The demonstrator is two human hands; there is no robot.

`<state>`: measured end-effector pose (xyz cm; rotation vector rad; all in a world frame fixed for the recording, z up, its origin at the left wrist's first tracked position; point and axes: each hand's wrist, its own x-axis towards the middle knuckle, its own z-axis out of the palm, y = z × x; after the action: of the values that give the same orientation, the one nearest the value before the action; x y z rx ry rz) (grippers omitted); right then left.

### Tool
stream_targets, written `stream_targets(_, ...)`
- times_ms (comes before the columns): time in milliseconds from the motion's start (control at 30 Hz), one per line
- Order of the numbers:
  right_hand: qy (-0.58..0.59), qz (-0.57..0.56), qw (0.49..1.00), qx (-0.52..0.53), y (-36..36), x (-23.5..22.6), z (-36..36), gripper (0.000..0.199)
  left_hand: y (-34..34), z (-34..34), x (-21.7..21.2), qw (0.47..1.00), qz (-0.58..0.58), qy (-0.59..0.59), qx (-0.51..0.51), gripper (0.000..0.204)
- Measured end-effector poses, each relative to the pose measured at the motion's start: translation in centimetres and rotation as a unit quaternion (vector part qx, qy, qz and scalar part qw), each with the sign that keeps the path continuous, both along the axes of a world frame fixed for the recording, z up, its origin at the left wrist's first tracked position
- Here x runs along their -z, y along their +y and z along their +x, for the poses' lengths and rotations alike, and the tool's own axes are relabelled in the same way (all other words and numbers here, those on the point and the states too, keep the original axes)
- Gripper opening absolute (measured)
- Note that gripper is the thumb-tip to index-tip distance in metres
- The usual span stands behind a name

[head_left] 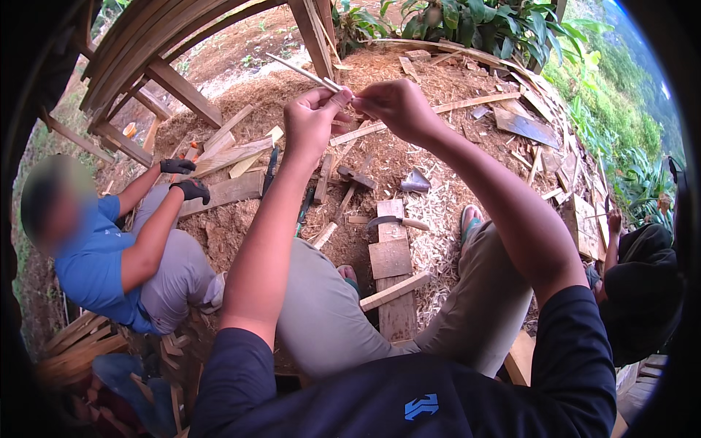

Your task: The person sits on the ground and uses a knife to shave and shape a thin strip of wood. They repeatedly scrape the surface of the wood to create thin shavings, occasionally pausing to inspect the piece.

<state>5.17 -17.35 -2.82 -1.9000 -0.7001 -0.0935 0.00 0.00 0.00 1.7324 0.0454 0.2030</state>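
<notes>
Out in front of me, raised over the shavings, my left hand (312, 120) pinches a thin pale wooden stick (298, 68) between thumb and fingers. The stick points up and to the left. At its near end, my right hand (400, 106) has its fingertips closed together, almost touching my left thumb; what sits between them is too small to make out. Below, a curved knife (398, 221) with a wooden handle lies across a flat wooden board (391, 259) between my knees. Beyond it rests a bent grey metal piece (415, 181).
A person in a blue shirt (98, 270) and dark gloves sits at my left. Another person in dark clothes (639, 285) is at the right edge. Wood offcuts and curled shavings (442, 248) cover the ground. A wooden frame (182, 91) stands at far left, leafy plants (482, 25) at the back.
</notes>
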Motion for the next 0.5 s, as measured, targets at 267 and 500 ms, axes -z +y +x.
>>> stream_targets(267, 0.032, -0.012, 0.999, -0.008, 0.6, -1.3, -0.8, 0.021, 0.7, 0.0, -0.6, 1.000, 0.007, -0.014, -0.009, 0.030)
stream_targets(500, 0.032, -0.013, 0.999, -0.005, 0.4, -1.0, -0.6, 0.019, 1.2, 0.5, -0.4, 0.999, -0.014, -0.027, -0.033, 0.033)
